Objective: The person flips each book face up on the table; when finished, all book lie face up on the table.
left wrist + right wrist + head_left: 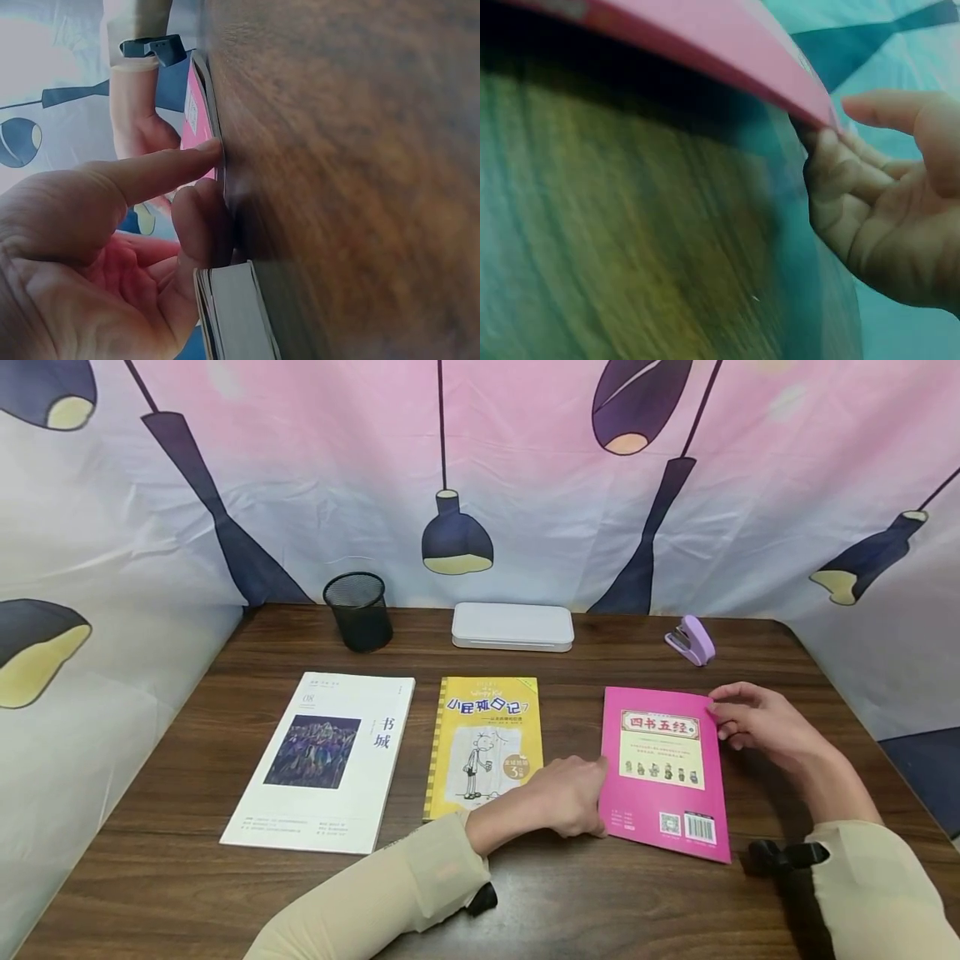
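Note:
A pink book (pixel 663 810) with a Chinese title lies on the table at the right, its barcode near the lower edge. My left hand (pixel 566 793) is at its left edge; in the left wrist view the thumb (pixel 169 166) reaches straight to the book's edge, other fingers bent beside it. At the upper right edge is my right hand (pixel 765 722). In the right wrist view its fingertips (pixel 826 142) touch the book's corner, while the thumb (pixel 885 109) stands apart above. A yellow comic-style book (pixel 487 735) lies left of the pink one, partly hidden by my left hand.
A white book (pixel 315 810) lies at the left of the wooden table (pixel 570 910). Along the back stand a black mesh pen holder (pixel 360 618), a white pencil case (pixel 512 627) and a lilac stapler (pixel 693 641). A lamp-patterned cloth (pixel 525 485) hangs behind.

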